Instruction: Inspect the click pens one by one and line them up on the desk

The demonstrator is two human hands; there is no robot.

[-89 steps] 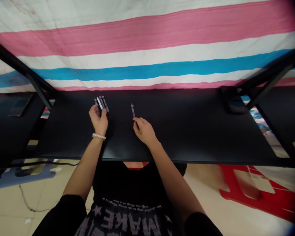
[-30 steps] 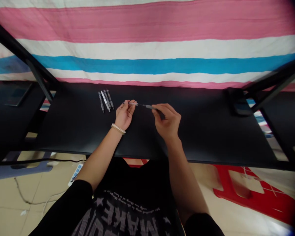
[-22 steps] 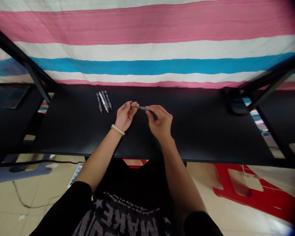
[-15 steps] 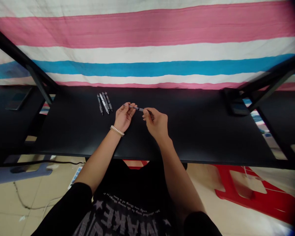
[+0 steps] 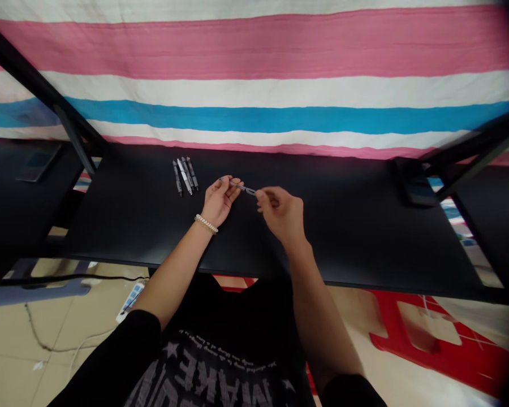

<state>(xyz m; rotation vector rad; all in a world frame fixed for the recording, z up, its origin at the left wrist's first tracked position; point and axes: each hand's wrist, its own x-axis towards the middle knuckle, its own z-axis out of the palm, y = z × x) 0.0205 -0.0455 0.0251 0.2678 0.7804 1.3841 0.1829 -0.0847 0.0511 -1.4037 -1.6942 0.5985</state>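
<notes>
My left hand (image 5: pixel 220 199), with a bead bracelet at the wrist, pinches the left end of a thin grey pen (image 5: pixel 241 187) held just above the black table (image 5: pixel 343 226). My right hand (image 5: pixel 282 213) grips the pen's right end with closed fingers. The pen spans the small gap between the two hands. Three more pens (image 5: pixel 185 174) lie side by side on the table to the left of my left hand, apart from it.
A striped pink, white and blue cloth (image 5: pixel 254 79) hangs behind the table. Black frame bars (image 5: pixel 46 96) slant at both sides. A dark block (image 5: pixel 411 183) sits at the table's right end. A red stool (image 5: pixel 432 333) stands on the floor below right.
My right hand picked up the single pen from the table and brought it to my left hand. The hands then drew closer along the pen and stay shut on its ends.
</notes>
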